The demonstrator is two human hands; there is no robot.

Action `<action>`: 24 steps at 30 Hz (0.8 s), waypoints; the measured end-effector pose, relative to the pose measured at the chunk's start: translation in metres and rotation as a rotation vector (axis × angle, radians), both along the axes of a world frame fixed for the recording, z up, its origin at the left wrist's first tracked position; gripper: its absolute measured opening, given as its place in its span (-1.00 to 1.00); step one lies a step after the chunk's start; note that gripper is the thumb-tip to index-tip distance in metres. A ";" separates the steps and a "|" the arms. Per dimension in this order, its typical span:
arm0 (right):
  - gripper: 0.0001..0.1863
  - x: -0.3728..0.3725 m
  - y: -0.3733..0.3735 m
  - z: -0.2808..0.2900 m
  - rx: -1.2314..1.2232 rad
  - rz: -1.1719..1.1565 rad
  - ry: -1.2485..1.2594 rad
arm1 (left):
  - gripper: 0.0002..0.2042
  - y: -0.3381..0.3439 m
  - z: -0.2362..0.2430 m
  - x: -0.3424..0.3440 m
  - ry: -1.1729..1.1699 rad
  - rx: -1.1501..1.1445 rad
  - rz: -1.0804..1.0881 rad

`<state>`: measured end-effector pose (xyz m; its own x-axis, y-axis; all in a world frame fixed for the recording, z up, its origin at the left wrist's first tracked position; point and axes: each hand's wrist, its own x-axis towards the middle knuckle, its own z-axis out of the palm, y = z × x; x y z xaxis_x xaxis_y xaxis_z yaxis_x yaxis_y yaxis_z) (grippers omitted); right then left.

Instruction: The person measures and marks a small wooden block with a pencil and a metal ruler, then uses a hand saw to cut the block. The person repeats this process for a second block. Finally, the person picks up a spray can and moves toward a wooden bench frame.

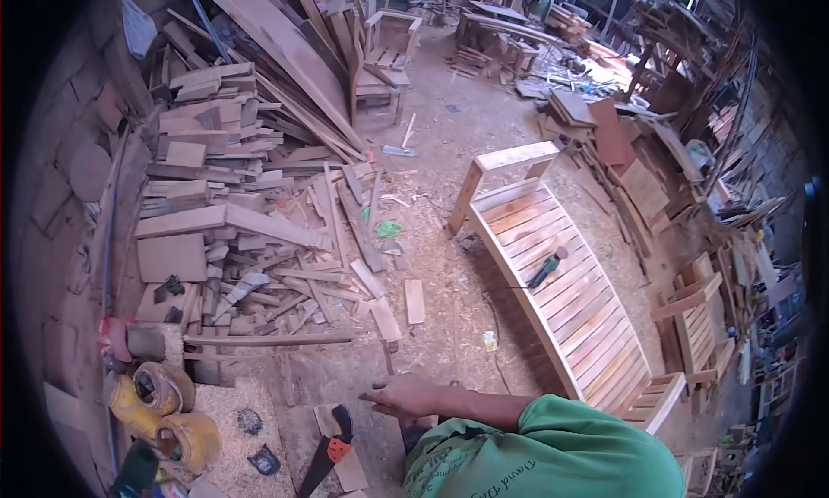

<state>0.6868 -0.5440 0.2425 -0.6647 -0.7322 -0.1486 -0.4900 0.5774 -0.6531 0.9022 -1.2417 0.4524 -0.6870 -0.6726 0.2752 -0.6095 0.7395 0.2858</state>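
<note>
My right hand [400, 397] reaches leftward from a green sleeve [561, 446] at the lower edge. Its fingers are stretched out low over the sawdust-covered ground, and it holds nothing. Just below it a hand saw [331, 453] with a black and orange handle lies on short boards. A thin wooden strip [268, 339] lies a little above and to the left of the hand. My left hand is not in view.
A long slatted wooden bench [561, 299] lies on the ground to the right with a dark green power tool [546, 268] on it. A big heap of offcut boards [224, 213] fills the left. Yellow tubs [164, 403] stand at the lower left. Chairs and stacked timber are further back.
</note>
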 end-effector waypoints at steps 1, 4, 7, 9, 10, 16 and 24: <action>-0.47 -0.003 -0.001 0.009 -0.022 0.030 0.008 | -0.20 0.030 0.008 -0.007 0.098 0.060 -0.081; -0.36 -0.005 0.008 0.079 -0.150 0.036 0.075 | -0.31 0.155 0.044 -0.033 0.112 0.111 -0.304; -0.16 0.007 0.015 0.116 -0.506 -0.009 0.310 | -0.13 0.318 0.092 -0.058 -0.102 0.033 -0.510; -0.02 0.015 0.030 0.145 -0.572 -0.036 0.413 | -0.10 0.416 0.106 -0.086 -0.112 0.079 -0.644; 0.04 0.017 0.038 0.157 -0.617 -0.039 0.462 | 0.01 0.445 0.093 -0.092 -0.024 0.175 -0.740; 0.24 0.041 0.208 0.164 -0.448 -0.386 0.329 | -0.07 0.674 0.072 -0.168 0.019 0.261 -1.297; 0.24 0.137 0.347 0.183 -0.506 -0.826 0.268 | 0.08 0.794 0.082 -0.151 0.320 0.899 -1.251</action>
<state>0.8240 -0.1973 0.4253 -0.9587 0.0383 0.2817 -0.2281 0.4880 -0.8425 0.7514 -0.4478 0.5345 -0.9056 0.2377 0.3513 0.4042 0.2327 0.8846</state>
